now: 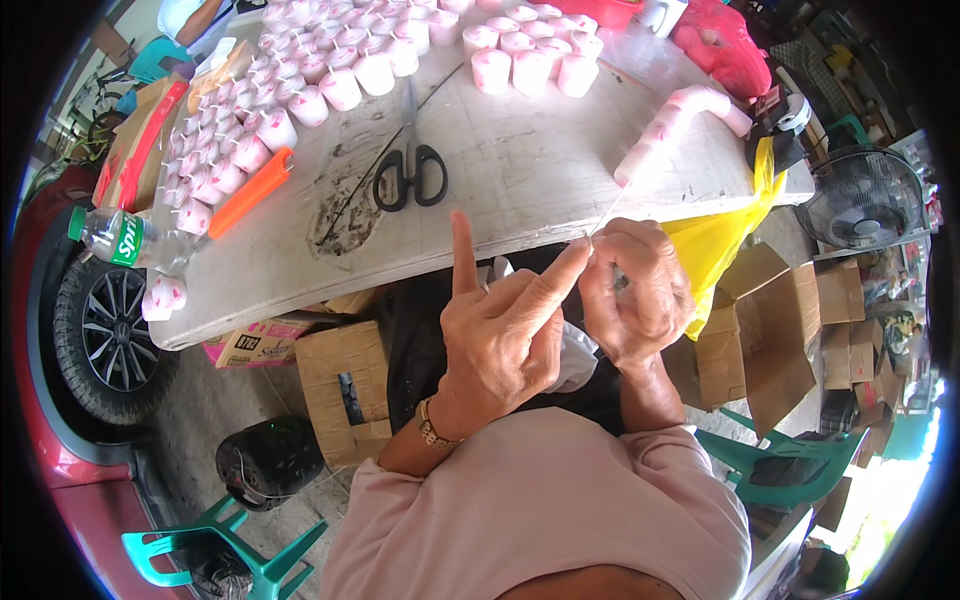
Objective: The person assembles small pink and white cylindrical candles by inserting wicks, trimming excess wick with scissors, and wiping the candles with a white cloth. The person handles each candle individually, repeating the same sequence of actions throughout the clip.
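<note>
Both of my hands meet just off the table's near edge. My left hand [510, 335], a watch on its wrist, points one finger up while its index fingertip presses against the fingers of my right hand. My right hand [640, 290] is curled, its fingertips pinched together. Between the fingertips is a thin pale string [606, 215], running up toward a bent pink-and-white wrapped roll [672, 125] on the table. My left thumb is mostly hidden. Black-handled scissors [410, 180] lie open-handled to the left, apart from my hands.
Many small pink-and-white cups [340, 90] with wicks fill the far left of the table [520, 170]; another group [530, 70] stands beside them. An orange cutter [252, 192], a plastic bottle [130, 238], a yellow bag [735, 240] and a fan [865, 198] are around.
</note>
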